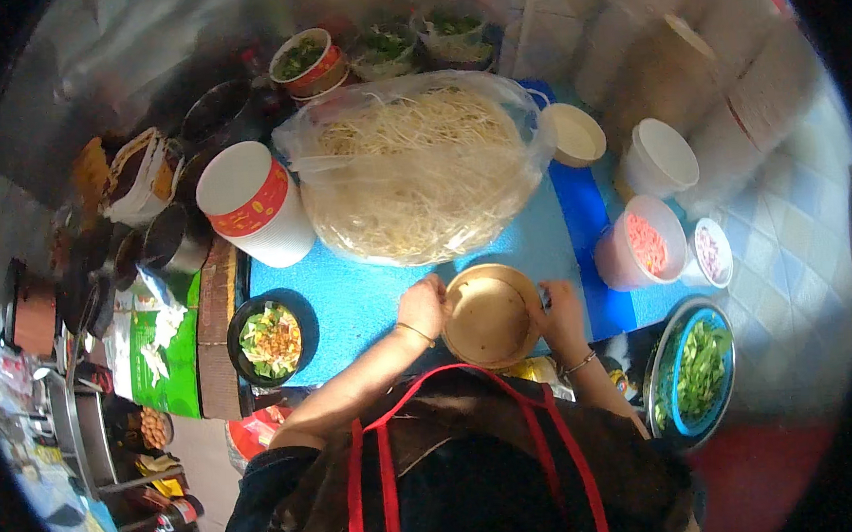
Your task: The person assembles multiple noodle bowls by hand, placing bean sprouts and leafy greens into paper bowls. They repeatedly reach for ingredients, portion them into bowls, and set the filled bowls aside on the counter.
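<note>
Have paper bowl (493,317) at near edge of blue table (355,304), between left hand (423,308) and right hand (563,314), half curled at rim; cannot see if gripping. Could perhaps tip it, lifting unevenly.

Green packet (172,377): it lies at the left, with something white (168,326) on it.
Stacked tubs (280,224): white, with a red band.
Translucent tub (617,256): pink pieces (647,241) are inside.
Blue basket (685,430): it contains cut green vegetables (702,371), at the right.
</note>
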